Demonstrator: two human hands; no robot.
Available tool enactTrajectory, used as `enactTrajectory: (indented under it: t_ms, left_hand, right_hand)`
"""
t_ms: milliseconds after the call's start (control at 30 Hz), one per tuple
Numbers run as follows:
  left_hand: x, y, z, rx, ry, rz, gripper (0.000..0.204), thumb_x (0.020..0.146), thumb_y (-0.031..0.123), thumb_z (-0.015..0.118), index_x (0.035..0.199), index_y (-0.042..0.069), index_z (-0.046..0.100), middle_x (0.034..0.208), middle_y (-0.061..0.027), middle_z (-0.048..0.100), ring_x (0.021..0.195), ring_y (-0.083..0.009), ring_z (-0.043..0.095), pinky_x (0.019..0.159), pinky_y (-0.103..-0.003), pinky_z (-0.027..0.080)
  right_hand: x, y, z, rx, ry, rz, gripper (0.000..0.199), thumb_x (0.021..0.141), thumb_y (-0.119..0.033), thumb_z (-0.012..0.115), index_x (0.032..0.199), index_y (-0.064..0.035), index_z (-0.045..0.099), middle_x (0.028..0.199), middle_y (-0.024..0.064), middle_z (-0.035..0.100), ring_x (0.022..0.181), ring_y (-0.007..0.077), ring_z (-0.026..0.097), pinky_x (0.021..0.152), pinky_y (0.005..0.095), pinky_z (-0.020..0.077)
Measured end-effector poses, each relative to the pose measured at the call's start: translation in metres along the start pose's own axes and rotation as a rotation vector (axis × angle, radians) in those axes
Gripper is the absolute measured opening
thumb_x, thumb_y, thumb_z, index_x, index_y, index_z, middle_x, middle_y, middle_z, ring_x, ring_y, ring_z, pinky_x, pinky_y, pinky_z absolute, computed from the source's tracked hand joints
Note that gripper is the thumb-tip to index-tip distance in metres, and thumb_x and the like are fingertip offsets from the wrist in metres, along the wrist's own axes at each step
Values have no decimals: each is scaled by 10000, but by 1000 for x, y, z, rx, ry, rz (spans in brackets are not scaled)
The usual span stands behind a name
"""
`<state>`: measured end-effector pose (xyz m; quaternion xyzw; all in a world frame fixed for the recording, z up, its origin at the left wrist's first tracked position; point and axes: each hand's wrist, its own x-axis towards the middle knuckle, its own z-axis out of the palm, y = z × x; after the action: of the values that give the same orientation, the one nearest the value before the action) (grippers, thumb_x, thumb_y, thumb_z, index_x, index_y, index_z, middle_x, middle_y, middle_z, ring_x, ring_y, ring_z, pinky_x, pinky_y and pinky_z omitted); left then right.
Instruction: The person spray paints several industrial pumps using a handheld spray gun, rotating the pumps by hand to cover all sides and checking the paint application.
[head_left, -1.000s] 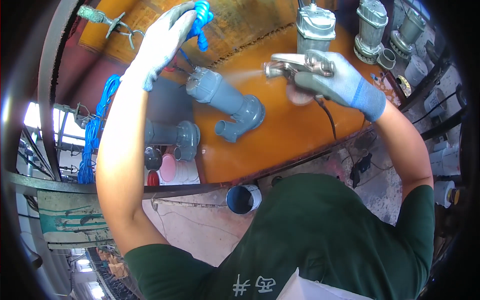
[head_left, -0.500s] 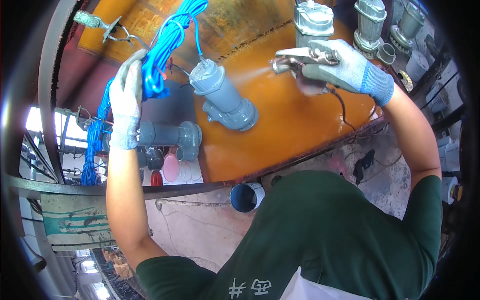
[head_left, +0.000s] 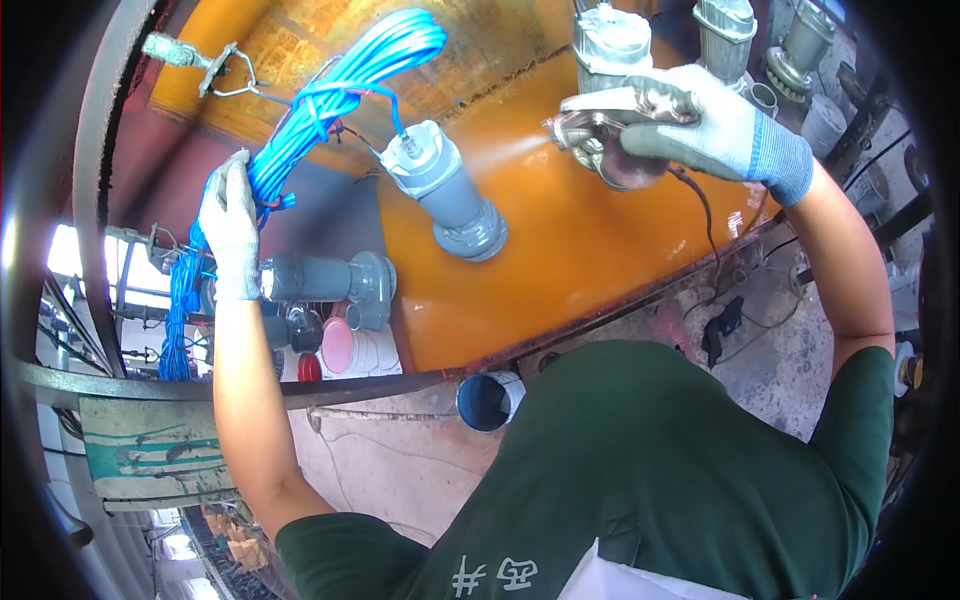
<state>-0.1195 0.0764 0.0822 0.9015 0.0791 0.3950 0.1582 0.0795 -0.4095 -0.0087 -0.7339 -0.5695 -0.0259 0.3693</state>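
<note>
Seen from above, a person in a dark green shirt (head_left: 660, 450) wears pale gloves on both hands. The right hand (head_left: 705, 125) grips a silver spray gun (head_left: 600, 138), fingers wrapped around it, with a dark hose (head_left: 708, 220) trailing below. From the nozzle, a white mist (head_left: 512, 149) fans leftward to a grey pump (head_left: 450, 190). This pump is near the middle, tilted in front of an orange surface (head_left: 560, 270), with a blue cable (head_left: 310, 110) joined to its top. The left hand (head_left: 232, 215), fingers pointing up, is against the lower end of that coiled cable; whether it is closed around it cannot be told. Just right of the left wrist, a second pump (head_left: 318, 278) lies sideways. Below, on the floor (head_left: 400, 450), is a bucket (head_left: 514, 390), dark inside.
</note>
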Motion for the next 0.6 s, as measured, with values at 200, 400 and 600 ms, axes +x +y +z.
enactTrajectory:
  t_ms: [200,400,600]
  left_hand:
    - [6,-18,2,56,2,-80,412,1086,294,563,1319,-31,665,1236,-154,700,1008,-198,671,876,-324,562]
    - [-19,27,16,-20,95,-16,476,1125,276,485,1488,-30,520,1488,-171,569,1348,-238,555,1138,-363,432]
    - [-58,69,24,-98,-35,53,551,1149,368,359,1487,-41,507,1504,-188,540,1394,-278,510,1191,-403,366]
  right_hand:
    - [-6,2,-6,101,92,-4,320,987,-323,710,1143,-44,695,879,114,716,780,204,695,714,345,560]
    - [1,-23,-22,-205,-75,-9,326,966,-341,722,1100,-48,680,916,119,698,840,261,682,817,361,564]
    - [28,-66,-41,-64,-186,-119,278,950,-227,754,1083,6,679,845,110,675,746,193,647,698,338,537]
